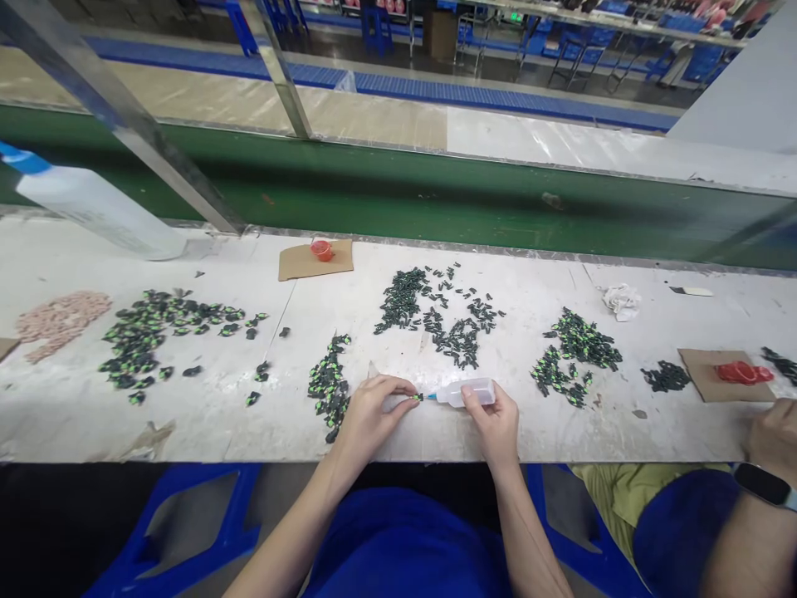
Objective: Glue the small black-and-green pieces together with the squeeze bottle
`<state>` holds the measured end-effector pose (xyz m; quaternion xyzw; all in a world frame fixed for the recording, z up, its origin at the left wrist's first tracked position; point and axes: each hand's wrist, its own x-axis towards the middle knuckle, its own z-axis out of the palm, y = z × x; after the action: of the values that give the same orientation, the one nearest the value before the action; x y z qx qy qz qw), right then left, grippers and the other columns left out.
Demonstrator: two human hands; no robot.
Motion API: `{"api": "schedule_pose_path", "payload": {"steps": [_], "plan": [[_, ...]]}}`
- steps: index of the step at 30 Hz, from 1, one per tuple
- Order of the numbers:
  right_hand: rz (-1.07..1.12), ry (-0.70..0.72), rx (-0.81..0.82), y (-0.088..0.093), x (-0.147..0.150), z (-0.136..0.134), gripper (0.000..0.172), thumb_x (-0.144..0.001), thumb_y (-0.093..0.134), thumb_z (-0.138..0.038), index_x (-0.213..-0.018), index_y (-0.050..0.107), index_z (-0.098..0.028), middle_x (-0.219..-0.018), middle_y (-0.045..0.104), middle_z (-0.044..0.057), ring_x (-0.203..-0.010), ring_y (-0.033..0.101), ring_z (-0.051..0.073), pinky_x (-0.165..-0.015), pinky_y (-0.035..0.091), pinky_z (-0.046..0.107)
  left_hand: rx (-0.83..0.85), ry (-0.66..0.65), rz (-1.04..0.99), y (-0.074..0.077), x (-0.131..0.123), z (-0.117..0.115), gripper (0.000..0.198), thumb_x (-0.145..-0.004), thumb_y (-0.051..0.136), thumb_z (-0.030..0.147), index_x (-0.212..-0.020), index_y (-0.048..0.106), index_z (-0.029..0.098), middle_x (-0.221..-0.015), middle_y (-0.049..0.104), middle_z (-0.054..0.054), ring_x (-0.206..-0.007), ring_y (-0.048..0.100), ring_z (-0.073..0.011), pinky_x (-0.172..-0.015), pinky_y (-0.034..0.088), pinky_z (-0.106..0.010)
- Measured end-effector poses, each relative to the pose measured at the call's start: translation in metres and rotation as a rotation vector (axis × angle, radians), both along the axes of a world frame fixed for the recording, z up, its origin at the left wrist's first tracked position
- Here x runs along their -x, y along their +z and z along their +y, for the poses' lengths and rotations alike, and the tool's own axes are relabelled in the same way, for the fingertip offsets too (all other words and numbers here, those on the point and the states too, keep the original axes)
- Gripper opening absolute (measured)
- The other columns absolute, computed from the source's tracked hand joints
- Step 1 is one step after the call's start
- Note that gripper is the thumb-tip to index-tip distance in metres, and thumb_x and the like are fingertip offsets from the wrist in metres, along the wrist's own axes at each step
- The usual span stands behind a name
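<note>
Our left hand (369, 413) pinches a small green-black piece (417, 398) on the counter (217, 415); our right hand (495, 422) grips a small squeeze bottle (466, 392), nozzle touching the piece.

1. The squeeze bottle (468, 391) you hold looks like soft, translucent plastic with a blue tip.
2. The small piece (416, 397) you pinch is dark and green, plastic-looking, slightly glossy.
3. Your tabletop (217, 432) is white, matt and scuffed.
4. The cardboard square (305, 264) is plain matt brown; the red cup (322, 249) on it is shiny plastic.
5. The struts (124, 124) are bright smooth metal; the belt (436, 199) behind is matt green.
</note>
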<state>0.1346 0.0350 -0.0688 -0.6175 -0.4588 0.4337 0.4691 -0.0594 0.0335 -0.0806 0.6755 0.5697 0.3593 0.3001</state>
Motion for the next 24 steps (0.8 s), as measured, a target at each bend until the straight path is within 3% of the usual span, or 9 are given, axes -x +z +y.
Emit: {"api": "schedule_pose_path", "payload": {"steps": [24], "plan": [[-0.038,0.028,0.011,-0.0037,0.0,-0.0011,0.03,-0.076,0.066,-0.045,-0.066,0.064,-0.017,-0.06,0.062,0.002,-0.058,0.055,0.016,-0.054,0.045,0.026,0.018,0.012,-0.015,-0.0002,0.0003,0.0017,0.003,-0.077,0.07,0.024,-0.08,0.069,0.023,-0.082,0.076,-0.001,-0.078,0.071,-0.0202,-0.077,0.054,-0.034]]}}
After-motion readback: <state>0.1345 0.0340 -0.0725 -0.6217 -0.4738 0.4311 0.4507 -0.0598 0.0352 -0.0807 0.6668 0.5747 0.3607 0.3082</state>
